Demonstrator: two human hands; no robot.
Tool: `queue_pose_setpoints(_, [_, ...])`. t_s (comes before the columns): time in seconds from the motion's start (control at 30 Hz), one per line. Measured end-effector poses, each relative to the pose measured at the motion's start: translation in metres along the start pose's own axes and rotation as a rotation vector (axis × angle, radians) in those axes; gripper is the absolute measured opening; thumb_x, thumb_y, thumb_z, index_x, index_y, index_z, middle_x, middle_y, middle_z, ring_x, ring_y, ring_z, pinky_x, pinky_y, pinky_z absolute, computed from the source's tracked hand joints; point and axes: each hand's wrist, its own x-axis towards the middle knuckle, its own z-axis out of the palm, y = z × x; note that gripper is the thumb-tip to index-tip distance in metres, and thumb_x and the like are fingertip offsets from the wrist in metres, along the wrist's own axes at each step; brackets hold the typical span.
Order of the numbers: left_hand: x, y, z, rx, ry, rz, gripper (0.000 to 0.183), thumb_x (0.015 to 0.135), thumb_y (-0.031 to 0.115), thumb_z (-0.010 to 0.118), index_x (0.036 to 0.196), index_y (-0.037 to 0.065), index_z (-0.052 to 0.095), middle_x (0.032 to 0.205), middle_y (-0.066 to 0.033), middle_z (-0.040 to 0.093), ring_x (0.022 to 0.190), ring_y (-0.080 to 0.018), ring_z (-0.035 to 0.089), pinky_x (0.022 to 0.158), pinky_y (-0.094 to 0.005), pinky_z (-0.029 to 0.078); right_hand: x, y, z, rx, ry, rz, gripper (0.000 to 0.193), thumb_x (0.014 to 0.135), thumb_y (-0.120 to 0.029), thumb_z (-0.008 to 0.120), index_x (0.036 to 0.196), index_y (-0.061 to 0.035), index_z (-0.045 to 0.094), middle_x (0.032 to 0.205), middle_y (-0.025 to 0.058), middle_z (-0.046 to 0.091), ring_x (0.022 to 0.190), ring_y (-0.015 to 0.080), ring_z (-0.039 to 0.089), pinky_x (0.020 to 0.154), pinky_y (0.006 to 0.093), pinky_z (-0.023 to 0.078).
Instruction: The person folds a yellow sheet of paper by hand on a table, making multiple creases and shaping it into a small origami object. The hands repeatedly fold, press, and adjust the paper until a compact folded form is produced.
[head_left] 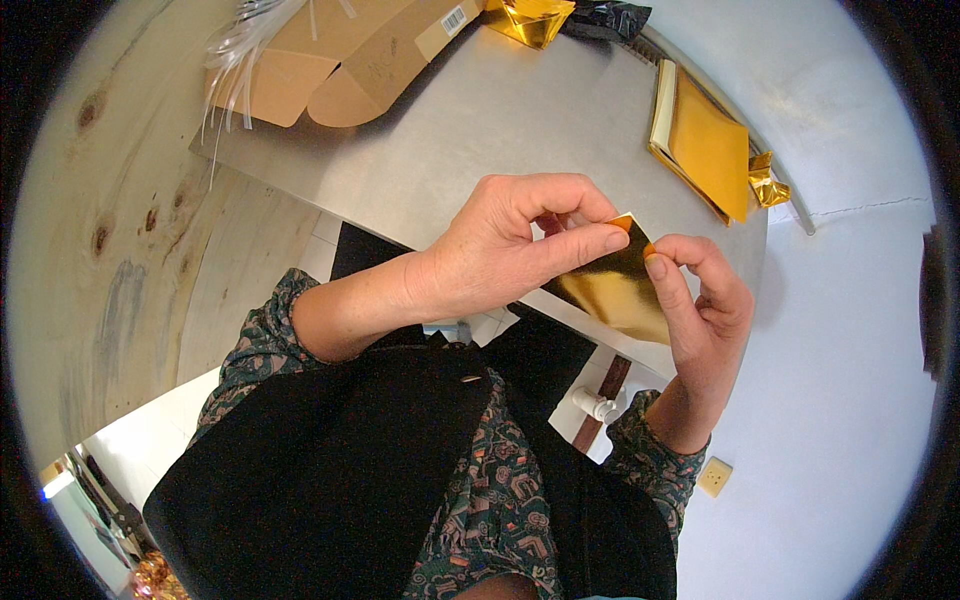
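Observation:
Between my two hands hangs a shiny gold foil paper sheet (pixel 622 290), its upper edge pinched at two close spots. My left hand (pixel 540 225) grips one spot between thumb and fingers, where a white edge shows. The thumb and index finger of my right hand (pixel 705 295) close on the other spot, just to the right. Below the hands the sheet hangs over the near edge of the metal table (pixel 480 135). Beyond my right hand lies a stack of gold foil paper (pixel 705 140), with a small folded gold foil piece (pixel 768 182) beside it.
An open cardboard box (pixel 365 75) lies at the far left, with clear plastic strips (pixel 240 60) over its side. Another folded gold piece (pixel 532 22) and a black plastic bag (pixel 605 18) sit at the far edge. A wooden board (pixel 120 220) stands left; a white wall (pixel 850 300) borders the right.

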Motion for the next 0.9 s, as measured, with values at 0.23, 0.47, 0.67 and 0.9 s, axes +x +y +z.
queue_pose_setpoints(0.23, [-0.0011,-0.0016,-0.0024,-0.068,-0.029,-0.049,0.013,0.101,0.015,0.070,0.103,0.002,0.073,0.091,0.0015,0.070,0.081,-0.0032,0.059,0.071,-0.0215,0.049,0.0000,-0.0024,0.0012,-0.017,0.006,0.029,0.006,0.090,-0.003,0.073,0.094,0.0005,0.072,0.090,0.0066,0.071,0.086,0.0159,0.064,0.081,0.0285,0.048])
queue_pose_setpoints(0.47, [0.0010,-0.0045,0.0050,-0.096,-0.007,-0.016,0.016,0.103,0.019,0.067,0.103,0.004,0.071,0.084,0.0045,0.066,0.075,-0.0005,0.056,0.066,-0.0187,0.048,0.0010,0.0000,-0.0026,-0.017,-0.001,0.017,0.006,0.090,-0.003,0.074,0.093,0.0004,0.072,0.090,0.0067,0.072,0.087,0.0164,0.064,0.082,0.0290,0.048])
queue_pose_setpoints(0.67, [0.0007,-0.0031,0.0039,-0.121,-0.015,-0.041,0.016,0.104,0.019,0.066,0.103,0.003,0.070,0.084,0.0046,0.065,0.076,-0.0002,0.056,0.066,-0.0185,0.048,0.0012,0.0028,-0.0018,-0.031,0.002,0.026,0.006,0.090,-0.005,0.074,0.093,0.0002,0.072,0.090,0.0067,0.072,0.087,0.0165,0.064,0.082,0.0293,0.048])
queue_pose_setpoints(0.9, [-0.0001,-0.0008,0.0027,-0.143,-0.025,-0.061,0.016,0.104,0.019,0.066,0.102,0.003,0.070,0.084,0.0052,0.064,0.075,0.0004,0.054,0.065,-0.0183,0.046,0.0023,0.0023,-0.0019,-0.031,-0.010,0.026,0.007,0.090,-0.006,0.073,0.093,0.0001,0.072,0.090,0.0068,0.073,0.086,0.0167,0.064,0.082,0.0293,0.048])
